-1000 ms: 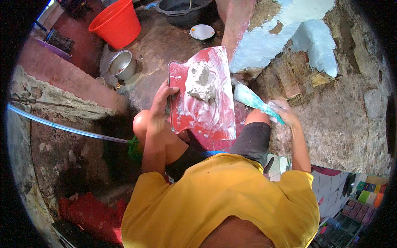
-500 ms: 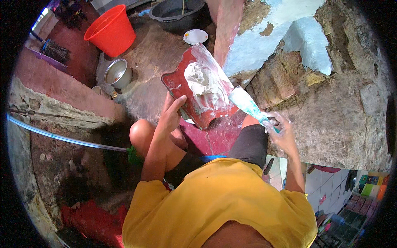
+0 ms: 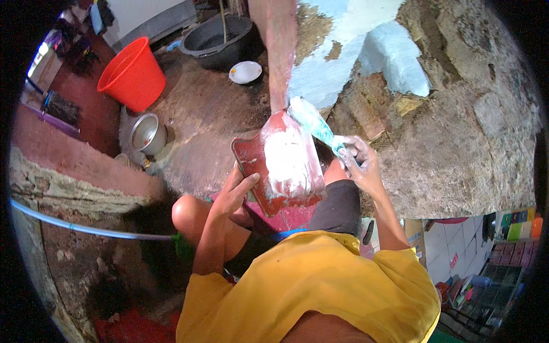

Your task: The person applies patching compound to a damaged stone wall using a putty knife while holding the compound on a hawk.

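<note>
Closest to the camera, below the yellow shirt [image 3: 320, 291] and bent knees, the left hand [image 3: 231, 197] steadies the red flat plastic board [image 3: 274, 171] from its near left edge, fingers stretched out flat along the rim with the thumb tucked beneath. A second ago that board lay broader and squarer to the view with a thick lump of white plaster in its middle; now it is tipped up and turned, and the white plaster [image 3: 289, 163] lies smeared in a thin sheet down its face. Judging by this, the lump has been worked flat, ready to be picked up. Just right of the board, the right hand [image 3: 360, 163] is closed around the handle of a pale green-stained flat-bladed scraper [image 3: 311, 123], whose blade has swung up from beside the knee to rest at the board's far corner. Beyond them stands the rough patched stone wall [image 3: 446, 114] with pale blue paint. Farther left on the ground sit a steel pot [image 3: 146, 134], a white dish [image 3: 246, 71], an orange plastic bucket [image 3: 132, 74] and a dark basin [image 3: 220, 40].
</note>
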Demonstrator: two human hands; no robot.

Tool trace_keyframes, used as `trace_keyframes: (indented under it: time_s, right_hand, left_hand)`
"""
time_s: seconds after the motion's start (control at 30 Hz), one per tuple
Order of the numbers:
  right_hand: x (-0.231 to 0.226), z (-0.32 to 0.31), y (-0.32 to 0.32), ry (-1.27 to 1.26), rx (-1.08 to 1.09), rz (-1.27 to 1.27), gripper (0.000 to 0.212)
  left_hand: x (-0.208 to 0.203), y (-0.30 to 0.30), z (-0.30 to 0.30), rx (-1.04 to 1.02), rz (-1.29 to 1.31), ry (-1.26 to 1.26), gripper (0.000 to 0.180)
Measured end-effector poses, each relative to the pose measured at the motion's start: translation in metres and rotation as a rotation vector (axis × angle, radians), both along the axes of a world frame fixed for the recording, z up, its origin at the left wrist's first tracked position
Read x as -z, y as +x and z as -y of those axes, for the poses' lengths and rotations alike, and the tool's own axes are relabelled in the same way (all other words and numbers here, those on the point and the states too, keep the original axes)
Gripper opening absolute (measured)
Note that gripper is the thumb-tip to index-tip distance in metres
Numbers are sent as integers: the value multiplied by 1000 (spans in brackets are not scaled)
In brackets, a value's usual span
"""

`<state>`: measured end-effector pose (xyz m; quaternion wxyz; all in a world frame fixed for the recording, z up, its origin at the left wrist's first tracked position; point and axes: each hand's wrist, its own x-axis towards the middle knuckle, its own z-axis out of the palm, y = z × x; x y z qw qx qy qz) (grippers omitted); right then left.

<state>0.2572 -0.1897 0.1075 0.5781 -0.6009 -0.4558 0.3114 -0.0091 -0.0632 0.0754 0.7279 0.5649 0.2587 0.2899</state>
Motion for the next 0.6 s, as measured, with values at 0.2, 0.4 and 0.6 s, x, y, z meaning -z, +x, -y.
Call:
trace_keyframes:
  time_s: [0.2,0.4,0.6]
  right_hand:
    - [-21,-4,17,228,142,-58,33]
    - [29,-45,22,360,481,183,42]
    - [31,-83,-1,419,693,509,34]
  left_hand:
    - [12,4,-13,-203,161,-299,49]
    - [14,-10,-22,-289,244,-288,46]
    - [15,-24,-28,-391,226,-244,47]
